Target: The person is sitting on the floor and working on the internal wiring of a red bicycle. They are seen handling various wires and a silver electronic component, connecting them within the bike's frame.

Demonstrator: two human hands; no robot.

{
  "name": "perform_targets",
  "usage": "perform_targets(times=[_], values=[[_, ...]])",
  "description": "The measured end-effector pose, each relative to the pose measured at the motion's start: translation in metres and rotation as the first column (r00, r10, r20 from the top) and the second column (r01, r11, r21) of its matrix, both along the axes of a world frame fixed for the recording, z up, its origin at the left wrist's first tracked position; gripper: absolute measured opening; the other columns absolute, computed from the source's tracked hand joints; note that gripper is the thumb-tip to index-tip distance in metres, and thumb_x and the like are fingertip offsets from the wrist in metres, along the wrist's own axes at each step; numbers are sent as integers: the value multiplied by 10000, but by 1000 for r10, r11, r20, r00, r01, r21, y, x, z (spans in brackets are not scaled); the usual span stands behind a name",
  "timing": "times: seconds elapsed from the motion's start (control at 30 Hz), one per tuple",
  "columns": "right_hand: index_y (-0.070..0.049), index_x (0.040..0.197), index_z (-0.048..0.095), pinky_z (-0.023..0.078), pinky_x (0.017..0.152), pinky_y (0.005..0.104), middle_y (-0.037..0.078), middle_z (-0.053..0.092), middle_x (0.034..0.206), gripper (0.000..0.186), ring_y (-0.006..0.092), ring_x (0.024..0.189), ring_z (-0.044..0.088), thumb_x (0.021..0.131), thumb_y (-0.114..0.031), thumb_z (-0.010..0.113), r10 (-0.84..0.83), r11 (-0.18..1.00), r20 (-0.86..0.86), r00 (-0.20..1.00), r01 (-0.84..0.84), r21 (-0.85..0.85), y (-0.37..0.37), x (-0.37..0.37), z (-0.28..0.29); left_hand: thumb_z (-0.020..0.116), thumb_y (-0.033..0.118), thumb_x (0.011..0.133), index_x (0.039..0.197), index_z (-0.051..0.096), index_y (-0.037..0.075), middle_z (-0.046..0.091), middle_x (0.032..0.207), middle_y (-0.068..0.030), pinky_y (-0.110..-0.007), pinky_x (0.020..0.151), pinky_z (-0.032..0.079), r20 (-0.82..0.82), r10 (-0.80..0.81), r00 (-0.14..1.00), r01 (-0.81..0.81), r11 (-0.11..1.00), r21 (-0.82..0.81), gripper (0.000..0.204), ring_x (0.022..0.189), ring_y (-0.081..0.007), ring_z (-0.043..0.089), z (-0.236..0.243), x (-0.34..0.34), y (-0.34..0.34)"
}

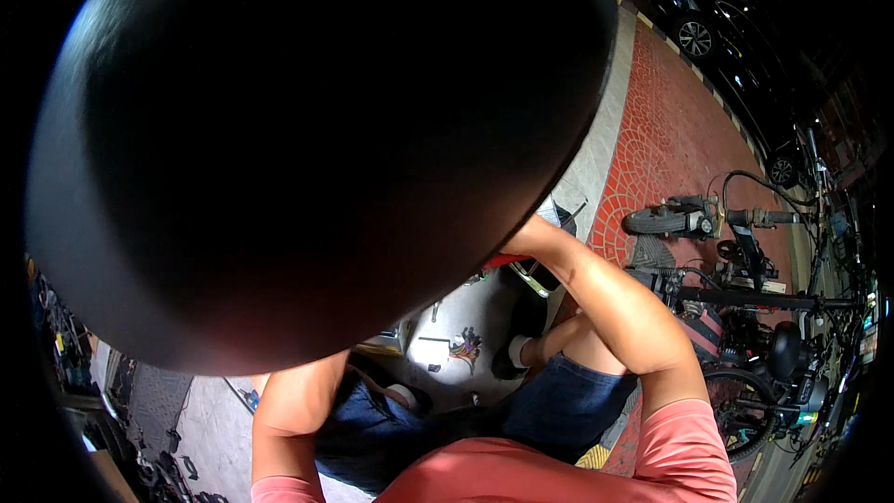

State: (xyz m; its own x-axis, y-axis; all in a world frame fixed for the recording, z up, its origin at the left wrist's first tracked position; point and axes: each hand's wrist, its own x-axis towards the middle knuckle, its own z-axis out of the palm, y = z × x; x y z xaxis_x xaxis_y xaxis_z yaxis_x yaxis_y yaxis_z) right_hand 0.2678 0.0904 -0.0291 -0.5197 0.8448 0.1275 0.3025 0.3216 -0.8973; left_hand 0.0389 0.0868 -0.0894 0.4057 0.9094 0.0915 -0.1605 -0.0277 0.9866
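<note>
A large, smooth black rounded object (326,158) fills the upper left and middle of the head view, very near the camera; its kind I cannot tell. My right forearm reaches up to its lower right edge, where the wrist end of my right hand (527,237) shows and the fingers are hidden. Close to that wrist is a small part of something red (506,261). My left forearm passes under the black object's lower edge, and the left hand is out of sight. Between my legs, a bundle of coloured wires (466,346) lies on the floor beside a white rectangular piece (428,354).
Small-wheeled electric scooters or bikes (736,293) stand along the right side. Beyond the red patterned paving (656,121) and a striped kerb, a black car (736,56) is parked. Dark cluttered parts (163,466) lie at the lower left. My knees flank the work spot.
</note>
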Motion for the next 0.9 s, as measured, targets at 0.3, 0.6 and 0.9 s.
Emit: perform_targets(times=[0.3, 0.6, 0.9], values=[[-11, 927, 656, 559, 715, 481, 187, 716, 826, 206, 396, 778, 713, 824, -176, 724, -178, 901, 249, 952, 56, 430, 0, -9, -19, 701, 135, 1034, 1078, 638, 55, 580, 805, 53, -225, 563, 385, -45, -84, 995, 82, 995, -51, 110, 664, -34, 497, 11, -8, -1], [-8, 962, 637, 556, 703, 471, 187, 698, 802, 206, 382, 769, 710, 855, -162, 722, -221, 852, 94, 971, 145, 503, -1, -23, -23, 672, 315, 1062, 1021, 662, 122, 525, 755, 75, -210, 530, 337, -19, -35, 999, 30, 974, -225, 198, 602, -42, 435, 11, -9, 8], [7, 977, 689, 565, 735, 403, 173, 720, 829, 135, 300, 779, 724, 894, -95, 717, -62, 996, -76, 995, 67, 58, -1, -10, -20, 678, 254, 1056, 999, 665, 95, 590, 787, 47, -210, 532, 378, 15, 12, 1000, -10, 991, -136, 169, 620, -46, 512, 4, -8, 2]])
